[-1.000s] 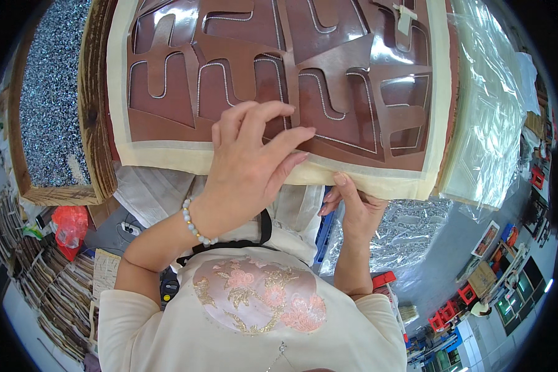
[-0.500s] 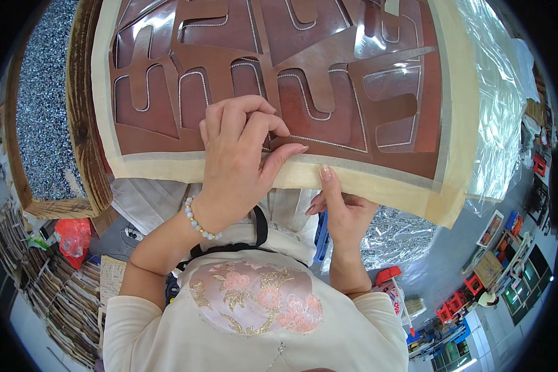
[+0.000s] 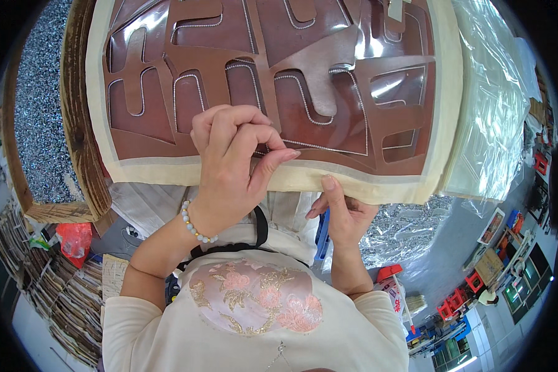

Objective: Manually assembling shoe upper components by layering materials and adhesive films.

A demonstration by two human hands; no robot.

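Note:
A panel with a cream border (image 3: 273,180) lies in front of me, carrying brown cut-out shapes (image 3: 304,56) under glossy clear film. Rows of small silvery beads (image 3: 328,149) outline several of the openings. My left hand (image 3: 232,155) is over the near edge, thumb and forefinger pinched together at the brown sheet's margin; what lies between the tips is too small to make out. The near border is gripped by my right hand (image 3: 348,217), thumb on top and the other fingers curled below, partly hidden. A beaded bracelet (image 3: 191,226) circles my left wrist.
To the left stands a wooden-framed tray (image 3: 80,111) filled with glittery dark bits (image 3: 40,118). Stacked clear plastic sheets (image 3: 487,124) are at the right. Silvery film (image 3: 409,232) lies below the panel, and a red bag (image 3: 74,239) sits at lower left.
The panel has shifted slightly left, and its lower right corner has risen. My left hand has moved a little left and nearer, still pinched. Reflections on the film differ.

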